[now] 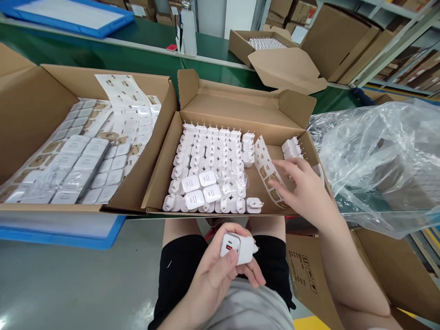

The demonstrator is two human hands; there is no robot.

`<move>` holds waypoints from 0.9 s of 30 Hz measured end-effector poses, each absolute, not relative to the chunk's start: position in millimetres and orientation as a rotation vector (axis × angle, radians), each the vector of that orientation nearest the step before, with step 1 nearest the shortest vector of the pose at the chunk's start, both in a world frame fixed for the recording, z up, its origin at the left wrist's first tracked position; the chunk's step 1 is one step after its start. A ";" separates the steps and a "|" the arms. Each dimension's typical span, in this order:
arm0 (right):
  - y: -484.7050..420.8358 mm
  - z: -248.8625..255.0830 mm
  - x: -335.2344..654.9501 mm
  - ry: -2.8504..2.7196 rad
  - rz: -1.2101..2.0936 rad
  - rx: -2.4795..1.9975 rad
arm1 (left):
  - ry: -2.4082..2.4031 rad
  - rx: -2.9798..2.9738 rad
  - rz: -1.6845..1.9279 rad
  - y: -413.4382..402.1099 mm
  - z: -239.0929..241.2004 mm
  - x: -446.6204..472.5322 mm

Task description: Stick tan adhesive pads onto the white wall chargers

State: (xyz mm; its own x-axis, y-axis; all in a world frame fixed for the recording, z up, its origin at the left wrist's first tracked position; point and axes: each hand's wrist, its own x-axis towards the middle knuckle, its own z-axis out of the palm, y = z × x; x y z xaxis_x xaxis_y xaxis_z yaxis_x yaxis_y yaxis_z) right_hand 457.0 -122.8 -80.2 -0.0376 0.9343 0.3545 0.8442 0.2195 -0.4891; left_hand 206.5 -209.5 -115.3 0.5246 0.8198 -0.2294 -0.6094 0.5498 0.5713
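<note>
My left hand (223, 268) is over my lap, fingers wrapped round a white charger plug (238, 247) whose ports face up. My right hand (302, 188) reaches into the right side of the middle cardboard box (161, 169), its fingers apart and resting on a strip of stickers (266, 167) that curls along the box floor. Rows of white charger plugs (209, 169) fill the left part of that box. A few more plugs (291, 147) lie in its far right corner.
A second cardboard box (30, 105) on the left holds wrapped chargers and a sticker sheet (118, 94). A crumpled clear plastic bag (381, 160) lies to the right. An open carton (275, 55) and a white bottle (188, 27) stand behind on the green bench.
</note>
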 end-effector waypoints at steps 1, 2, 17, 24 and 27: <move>-115.8 -82.3 460.9 -1.891 0.226 -1.643 | 0.549 0.468 0.886 -208.5 -112.9 206.8; -111.9 -83.2 463.9 -1.883 0.235 -1.641 | 0.595 0.486 0.877 -207.8 -109.4 206.6; -153.2 -77.3 460.1 -1.343 0.559 -1.279 | 0.794 0.678 0.845 -159.6 -68.7 244.3; -154.6 -82.5 462.0 -1.356 0.407 -1.245 | 0.821 0.578 0.905 -155.6 -62.9 260.0; -156.4 -83.1 461.5 -1.397 0.314 -1.250 | 0.836 0.601 0.908 -155.6 -61.5 262.8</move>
State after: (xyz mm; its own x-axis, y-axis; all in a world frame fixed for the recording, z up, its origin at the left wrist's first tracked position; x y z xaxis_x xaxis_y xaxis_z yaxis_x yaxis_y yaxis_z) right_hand 461.5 -156.4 -83.1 0.2490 0.7963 0.5513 0.4836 0.3910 -0.7831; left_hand 262.8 -155.6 -61.5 0.3506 0.8627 -0.3645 -0.4345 0.4946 0.7527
